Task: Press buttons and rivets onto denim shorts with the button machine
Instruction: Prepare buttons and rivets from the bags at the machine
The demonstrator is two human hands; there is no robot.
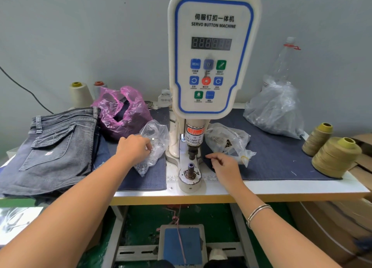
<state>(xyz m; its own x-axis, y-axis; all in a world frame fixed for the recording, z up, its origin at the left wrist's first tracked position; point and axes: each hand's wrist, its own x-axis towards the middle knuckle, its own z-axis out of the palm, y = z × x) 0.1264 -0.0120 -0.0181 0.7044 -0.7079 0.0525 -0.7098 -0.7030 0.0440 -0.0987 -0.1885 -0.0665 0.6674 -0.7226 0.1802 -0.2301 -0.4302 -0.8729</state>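
The white servo button machine (211, 46) stands mid-table, its upper punch (192, 153) raised over the bare lower die (190, 171). Folded grey denim shorts (54, 146) lie stacked at the left. My left hand (133, 148) reaches into a clear bag of small silver buttons (155, 134) and pinches a small metal piece there. My right hand (223, 165) rests on the blue cloth just right of the die, fingers curled, thumb and forefinger tips together; anything between them is too small to see. A second clear bag with dark rivets (227, 140) lies behind it.
A pink bag (122, 110) and two thread cones (79, 94) sit at the back left. A large clear bag (275, 110) and a plastic bottle (285, 60) stand at the back right. Olive thread cones (336, 157) sit at the right edge. The blue foot pedal (182, 245) lies below.
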